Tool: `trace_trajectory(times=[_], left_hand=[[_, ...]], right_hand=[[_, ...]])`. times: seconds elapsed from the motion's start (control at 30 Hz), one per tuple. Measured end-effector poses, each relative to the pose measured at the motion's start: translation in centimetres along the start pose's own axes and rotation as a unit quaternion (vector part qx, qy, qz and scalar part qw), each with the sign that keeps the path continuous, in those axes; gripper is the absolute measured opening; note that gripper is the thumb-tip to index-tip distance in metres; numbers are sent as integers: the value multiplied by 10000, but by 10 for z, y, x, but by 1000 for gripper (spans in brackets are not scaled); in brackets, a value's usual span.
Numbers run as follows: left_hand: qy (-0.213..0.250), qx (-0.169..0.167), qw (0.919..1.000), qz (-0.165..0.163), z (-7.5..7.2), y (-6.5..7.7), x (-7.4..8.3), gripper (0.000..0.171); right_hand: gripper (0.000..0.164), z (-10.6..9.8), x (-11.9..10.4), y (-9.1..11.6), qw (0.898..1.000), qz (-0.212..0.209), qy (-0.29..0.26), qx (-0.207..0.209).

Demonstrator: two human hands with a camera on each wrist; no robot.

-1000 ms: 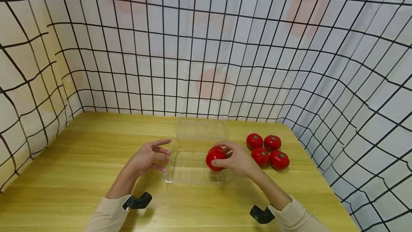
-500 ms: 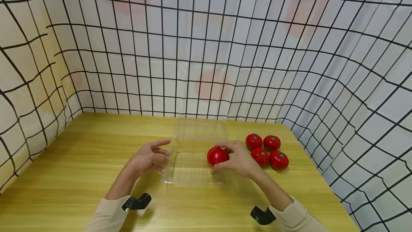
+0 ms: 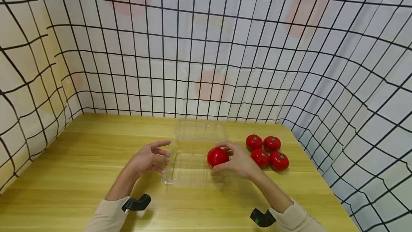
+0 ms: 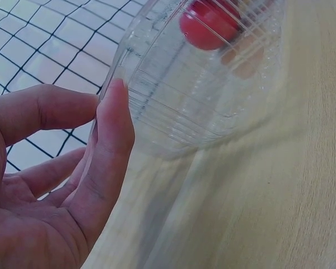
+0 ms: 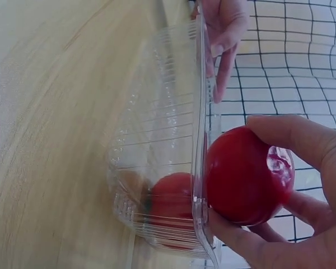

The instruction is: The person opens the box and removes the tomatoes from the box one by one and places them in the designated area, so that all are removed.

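Observation:
My right hand (image 3: 239,160) holds a red tomato (image 3: 217,157) between thumb and fingers, over the right side of a clear plastic clamshell box (image 3: 190,174). In the right wrist view this held tomato (image 5: 246,176) is right at the box's rim. Through the clear wall there, another tomato (image 5: 173,202) shows inside the box; the held one covers it in the head view. My left hand (image 3: 149,158) has its fingers spread at the box's left edge. In the left wrist view the thumb and a finger of this hand (image 4: 61,168) are at the rim.
Several more tomatoes (image 3: 260,157) sit in a cluster on the wooden table (image 3: 106,146), right of my right hand. The box's lid (image 3: 202,130) stands open at its back. A white curtain with a black grid (image 3: 206,56) bounds the table's back and sides.
The held tomato has moved slightly back and right, covering the tomato behind it in the head view. The right thumb has shifted to its lower side. My left hand stays in place.

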State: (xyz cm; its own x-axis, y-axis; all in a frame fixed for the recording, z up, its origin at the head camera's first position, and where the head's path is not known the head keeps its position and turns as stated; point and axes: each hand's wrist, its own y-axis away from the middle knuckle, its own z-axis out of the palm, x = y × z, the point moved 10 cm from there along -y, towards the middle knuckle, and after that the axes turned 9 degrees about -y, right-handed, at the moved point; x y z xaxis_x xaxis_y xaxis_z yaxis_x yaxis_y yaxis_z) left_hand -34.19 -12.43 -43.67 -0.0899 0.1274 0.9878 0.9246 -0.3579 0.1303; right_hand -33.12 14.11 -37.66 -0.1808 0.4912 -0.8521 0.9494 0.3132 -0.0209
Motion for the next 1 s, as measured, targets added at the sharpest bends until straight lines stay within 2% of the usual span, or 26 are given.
trace_trajectory(times=[0.5, 0.8, 1.0], left_hand=[[-7, -22, 10000, 62, 0, 0, 0, 80], [-25, 3, 10000, 44, 0, -1, -1, 79], [-40, 23, 10000, 43, 0, 0, -1, 79]], right_hand=[[66, 4, 7, 4, 9981, 298, -544, -28], [73, 8, 2, 3, 9996, 26, -149, -231], [66, 7, 2, 4, 9999, 22, -10, -139]])
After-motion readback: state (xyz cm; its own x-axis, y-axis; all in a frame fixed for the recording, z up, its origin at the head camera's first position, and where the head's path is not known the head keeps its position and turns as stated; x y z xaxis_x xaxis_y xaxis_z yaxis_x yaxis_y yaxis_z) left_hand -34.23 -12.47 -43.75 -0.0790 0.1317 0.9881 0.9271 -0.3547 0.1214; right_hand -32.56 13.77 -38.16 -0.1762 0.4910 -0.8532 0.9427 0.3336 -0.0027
